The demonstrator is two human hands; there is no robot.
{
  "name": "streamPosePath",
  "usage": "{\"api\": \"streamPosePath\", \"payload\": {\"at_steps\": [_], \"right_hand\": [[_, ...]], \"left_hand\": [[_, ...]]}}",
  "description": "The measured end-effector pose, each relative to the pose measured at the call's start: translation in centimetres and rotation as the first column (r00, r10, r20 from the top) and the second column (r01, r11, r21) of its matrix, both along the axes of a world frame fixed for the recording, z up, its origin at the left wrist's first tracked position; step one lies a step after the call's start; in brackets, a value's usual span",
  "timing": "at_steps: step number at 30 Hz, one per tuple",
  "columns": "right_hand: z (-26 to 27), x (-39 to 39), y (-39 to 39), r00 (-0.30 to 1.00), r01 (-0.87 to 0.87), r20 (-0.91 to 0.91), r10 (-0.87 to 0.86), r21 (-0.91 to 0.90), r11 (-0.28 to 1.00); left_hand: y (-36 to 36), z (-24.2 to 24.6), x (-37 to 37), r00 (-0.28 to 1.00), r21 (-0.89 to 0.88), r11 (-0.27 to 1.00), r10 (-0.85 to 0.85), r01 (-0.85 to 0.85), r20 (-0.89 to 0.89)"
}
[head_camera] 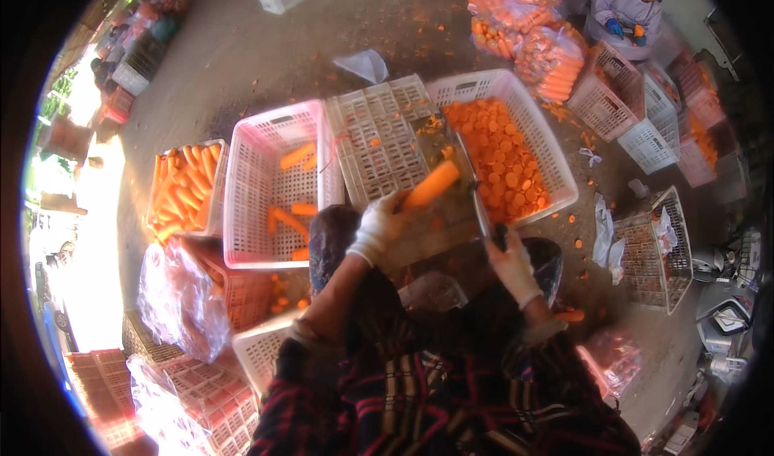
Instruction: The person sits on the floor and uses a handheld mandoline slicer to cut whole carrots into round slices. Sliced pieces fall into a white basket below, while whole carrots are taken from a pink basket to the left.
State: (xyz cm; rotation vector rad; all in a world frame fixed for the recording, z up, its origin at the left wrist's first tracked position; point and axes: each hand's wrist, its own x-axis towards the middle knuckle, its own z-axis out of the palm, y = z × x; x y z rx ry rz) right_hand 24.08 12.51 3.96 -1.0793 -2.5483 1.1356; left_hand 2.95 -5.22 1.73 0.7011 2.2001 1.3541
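Note:
My left hand (381, 226), in a white glove, grips a thick peeled carrot (432, 184) over a wet board (417, 238) in front of me. In my right hand (513, 265), also gloved, is the dark handle of a long knife (479, 211); its blade points away from me, along the board's right edge. Right of the blade, a white plastic crate (562, 178) holds many round carrot slices (508, 159). An upturned plastic crate (378, 135) lies beyond the board. To its left, a pinkish-white crate (233, 214) holds several carrot pieces (290, 220).
A crate heaped with whole carrots (184, 187) stands at the far left. Bagged carrots (547, 57) and stacked crates (608, 93) stand at the upper right, where a co-worker (626, 8) sits. Plastic bags (181, 299) cover crates at the lower left. Carrot scraps litter the floor.

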Motion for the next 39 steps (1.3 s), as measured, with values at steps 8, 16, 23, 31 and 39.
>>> {"api": "streamPosePath", "payload": {"at_steps": [8, 16, 23, 31, 39], "right_hand": [[-5.9, 0.4, 1.7, 0.954, 0.103, -0.193, -0.231, -0.513, 0.852], [-6.5, 0.0, 1.0, 0.938, 0.162, -0.124, -0.324, -0.670, 0.725], [-6.9, -0.1, 1.0, 0.929, 0.140, -0.184, -0.322, -0.631, 0.763], [-6.4, -0.2, 1.6, 0.886, 0.119, -0.196, -0.419, -0.778, 0.616], [1.8, -0.9, 1.7, 0.966, -0.002, -0.240, -0.101, -0.392, 0.920]], "left_hand": [[5.2, -0.5, 0.1, 0.992, -0.179, 0.984, -0.005, -0.018, -0.127], [5.7, -1.6, -9.0, 0.956, 0.102, 0.952, 0.292, -0.287, -0.033], [5.1, -2.8, -4.9, 0.944, -0.147, 0.968, 0.156, -0.205, -0.292], [3.6, -4.9, -3.4, 0.991, 0.068, 0.998, 0.013, -0.004, -0.135], [3.8, -5.9, -3.2, 0.989, 0.125, 0.992, 0.026, -0.008, -0.146]]}}
